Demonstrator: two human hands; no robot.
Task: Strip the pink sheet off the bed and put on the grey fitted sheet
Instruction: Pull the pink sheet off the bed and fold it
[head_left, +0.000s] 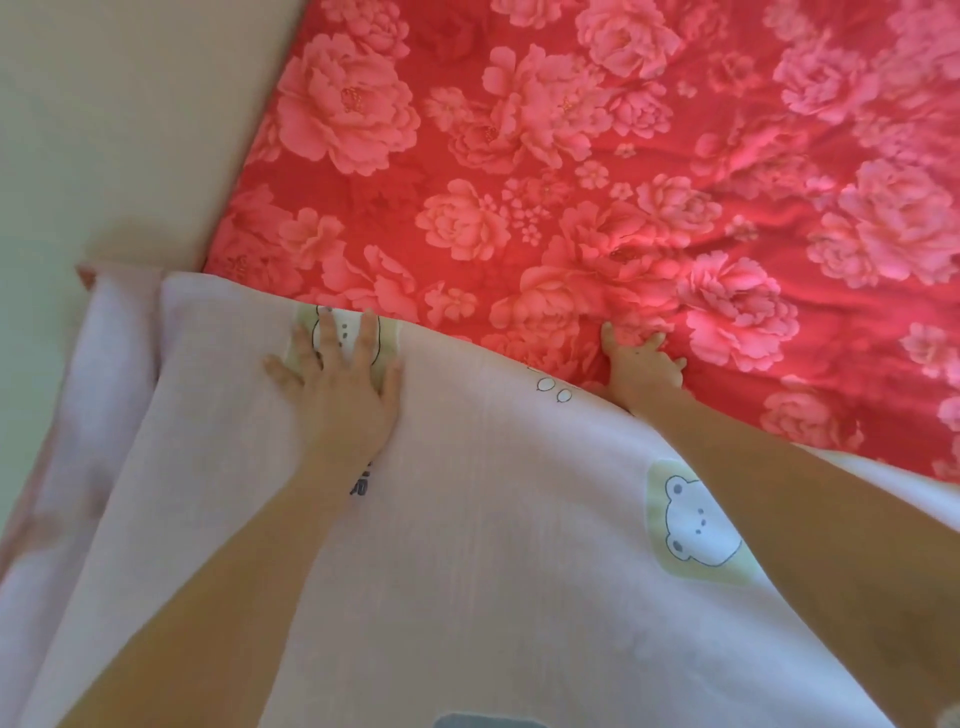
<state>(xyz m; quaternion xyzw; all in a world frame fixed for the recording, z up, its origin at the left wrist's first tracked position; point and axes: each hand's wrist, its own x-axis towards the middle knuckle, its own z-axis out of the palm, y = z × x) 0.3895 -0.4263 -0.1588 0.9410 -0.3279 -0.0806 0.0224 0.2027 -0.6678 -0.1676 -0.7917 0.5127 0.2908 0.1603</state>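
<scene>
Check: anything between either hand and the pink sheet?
Nothing visible. The left hand lies flat, fingers spread, directly on the pink bear-print sheet. The right hand sits at the sheet's far edge on the red floral cover; whether it holds the edge cannot be told.

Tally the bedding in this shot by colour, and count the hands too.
Red flowered cover: 1
Pale pink sheet with bear prints: 1
Hands: 2, the left hand and the right hand
Total: 4
</scene>
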